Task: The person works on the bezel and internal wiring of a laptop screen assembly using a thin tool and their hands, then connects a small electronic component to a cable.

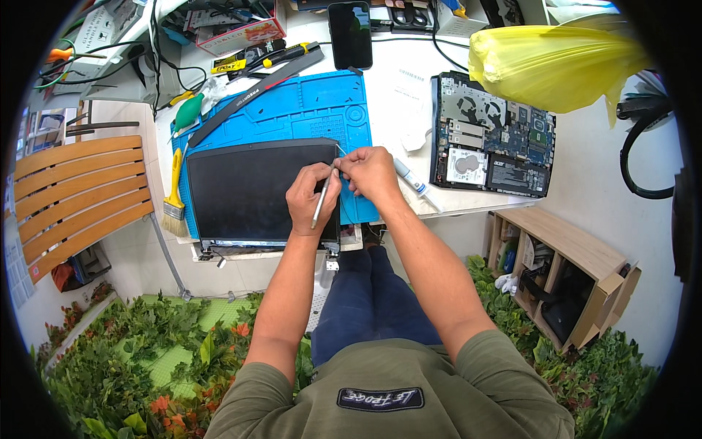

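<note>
A laptop screen panel [248, 188] lies on a blue silicone mat [292, 98]. My left hand [312, 192] grips a slim silver pen-like tool [318, 208] over the screen's right part. At the top right corner of the screen, my right hand [368, 171] is closed in a pinch beside the left fingertips; what it holds is too small to make out. Just right of it lies a white syringe-like tube [409, 177]. A long dark bezel strip [248, 97] crosses the mat, near a green bulb blower [188, 113]. A yellow-handled brush [175, 194] is left of the screen.
An opened laptop base [491, 133] sits at right, below a yellow plastic bag [553, 62]. A phone [349, 35] and assorted tools line the back. A slatted wooden chair [77, 197] stands left; a wooden shelf unit [556, 267] stands right, among artificial foliage on the floor.
</note>
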The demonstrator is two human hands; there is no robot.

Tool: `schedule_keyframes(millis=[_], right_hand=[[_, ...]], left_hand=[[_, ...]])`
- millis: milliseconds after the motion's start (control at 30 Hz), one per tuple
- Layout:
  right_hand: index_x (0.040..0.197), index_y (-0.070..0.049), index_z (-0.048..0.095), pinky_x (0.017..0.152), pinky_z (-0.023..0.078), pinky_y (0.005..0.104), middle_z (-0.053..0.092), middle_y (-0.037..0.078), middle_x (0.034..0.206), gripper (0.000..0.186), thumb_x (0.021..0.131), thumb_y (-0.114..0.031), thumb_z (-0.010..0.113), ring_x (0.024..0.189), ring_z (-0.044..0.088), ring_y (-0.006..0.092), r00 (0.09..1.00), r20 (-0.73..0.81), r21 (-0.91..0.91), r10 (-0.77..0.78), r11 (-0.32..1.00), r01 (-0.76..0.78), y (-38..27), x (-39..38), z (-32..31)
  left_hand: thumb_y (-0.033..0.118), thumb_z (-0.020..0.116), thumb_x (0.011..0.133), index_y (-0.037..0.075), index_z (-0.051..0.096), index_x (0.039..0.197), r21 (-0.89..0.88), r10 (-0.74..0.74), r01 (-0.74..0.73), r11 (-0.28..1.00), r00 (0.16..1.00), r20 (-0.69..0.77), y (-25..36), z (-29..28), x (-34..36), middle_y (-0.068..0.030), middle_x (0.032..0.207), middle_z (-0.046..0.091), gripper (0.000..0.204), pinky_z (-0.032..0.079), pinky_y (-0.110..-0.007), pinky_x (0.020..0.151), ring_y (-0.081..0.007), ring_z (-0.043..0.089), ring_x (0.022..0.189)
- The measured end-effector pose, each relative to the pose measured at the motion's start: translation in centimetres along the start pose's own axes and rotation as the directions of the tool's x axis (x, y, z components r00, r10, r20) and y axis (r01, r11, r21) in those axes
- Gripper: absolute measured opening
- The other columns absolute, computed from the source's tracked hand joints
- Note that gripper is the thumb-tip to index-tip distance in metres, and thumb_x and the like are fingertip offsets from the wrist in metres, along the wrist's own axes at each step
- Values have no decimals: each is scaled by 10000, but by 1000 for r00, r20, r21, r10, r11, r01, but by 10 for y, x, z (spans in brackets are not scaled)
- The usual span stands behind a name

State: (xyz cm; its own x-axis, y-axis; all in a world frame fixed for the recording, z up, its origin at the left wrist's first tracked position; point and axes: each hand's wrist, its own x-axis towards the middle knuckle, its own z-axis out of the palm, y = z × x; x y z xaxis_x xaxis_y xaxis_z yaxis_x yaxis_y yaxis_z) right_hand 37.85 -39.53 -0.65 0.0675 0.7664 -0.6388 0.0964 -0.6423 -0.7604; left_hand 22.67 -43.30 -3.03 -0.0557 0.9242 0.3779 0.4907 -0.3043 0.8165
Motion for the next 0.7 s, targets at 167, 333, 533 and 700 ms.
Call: schedule_keyframes(millis=[167,333,533,700], right_hand=[[905,34,795,428,487,269,725,53,710,221,969,-165,865,511,640,102,1000,8,10,8,1000,-8,-1,-1,-1],[909,33,793,425,489,270,725,55,712,221,970,-167,866,512,643,102,1000,12,10,5,1000,-5,0,0,-1],[921,36,794,423,489,267,724,58,713,222,974,-168,864,511,644,102,1000,11,-1,8,1000,-8,-1,-1,-2],[918,37,796,426,493,270,723,59,712,219,974,-164,863,511,642,103,1000,10,-3,8,1000,-8,-1,-1,-1]], left_hand=[[-35,863,861,8,714,939,-18,7,-7,1000,1000,-1,0,1,1,-153,959,792,174,623,-350,748,-276,779,822],[-37,861,861,8,712,938,-14,2,-2,1000,1000,5,-1,0,0,-150,952,790,173,622,-351,747,-275,778,822],[-33,864,882,1,722,939,2,-15,15,1000,1000,4,1,1,0,-146,962,793,156,612,-332,764,-238,765,824],[-35,865,879,4,722,939,-12,-29,29,1000,1000,0,0,1,0,-145,960,793,160,613,-332,759,-238,766,819]])
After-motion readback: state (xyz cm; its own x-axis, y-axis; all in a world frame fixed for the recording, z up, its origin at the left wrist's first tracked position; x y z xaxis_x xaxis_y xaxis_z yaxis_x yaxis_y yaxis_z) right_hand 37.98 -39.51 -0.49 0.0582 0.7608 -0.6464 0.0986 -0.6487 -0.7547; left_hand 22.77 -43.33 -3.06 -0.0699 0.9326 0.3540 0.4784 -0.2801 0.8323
